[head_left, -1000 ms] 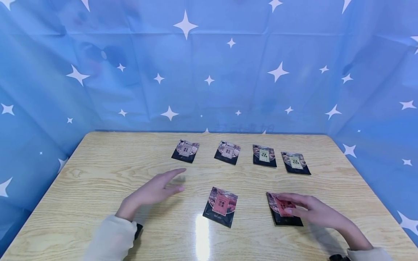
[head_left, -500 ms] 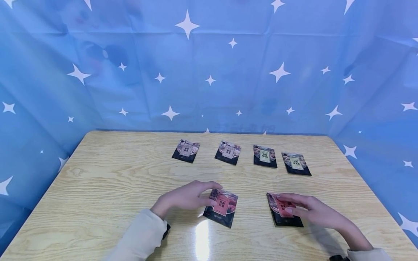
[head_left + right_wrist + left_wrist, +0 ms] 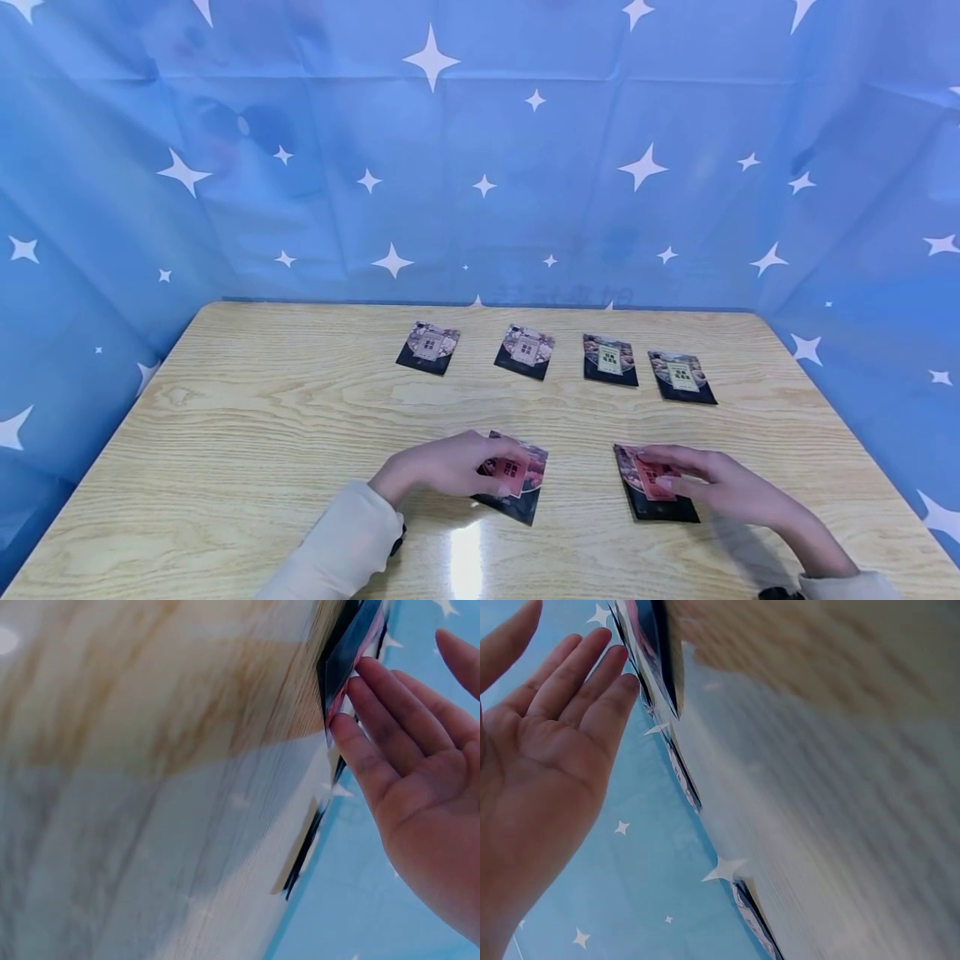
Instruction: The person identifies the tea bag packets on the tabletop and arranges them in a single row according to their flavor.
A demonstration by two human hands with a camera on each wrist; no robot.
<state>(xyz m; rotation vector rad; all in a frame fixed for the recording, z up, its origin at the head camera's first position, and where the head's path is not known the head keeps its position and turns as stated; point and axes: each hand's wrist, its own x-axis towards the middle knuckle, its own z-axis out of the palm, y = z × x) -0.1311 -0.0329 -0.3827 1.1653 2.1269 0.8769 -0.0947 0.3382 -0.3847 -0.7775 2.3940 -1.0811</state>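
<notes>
Two dark snack packets with red labels lie on the near part of the wooden table (image 3: 247,400). My left hand (image 3: 442,467) rests its fingers on the left edge of the middle packet (image 3: 525,482). In the left wrist view the left hand (image 3: 547,742) has straight fingers whose tips touch that packet's edge (image 3: 660,652). My right hand (image 3: 708,487) lies on the right packet (image 3: 645,496), fingers flat across its label. In the right wrist view the right hand's fingers (image 3: 390,712) are straight against the packet (image 3: 352,645).
Along the far side of the table lie several more dark packets in a row: two with grey labels (image 3: 428,348) (image 3: 525,352) and two with green labels (image 3: 610,360) (image 3: 682,377). A blue cloth with white stars (image 3: 480,167) walls in the table on three sides.
My left hand has moved right from the bare table onto the middle red-labelled packet. The right hand has stayed on its packet.
</notes>
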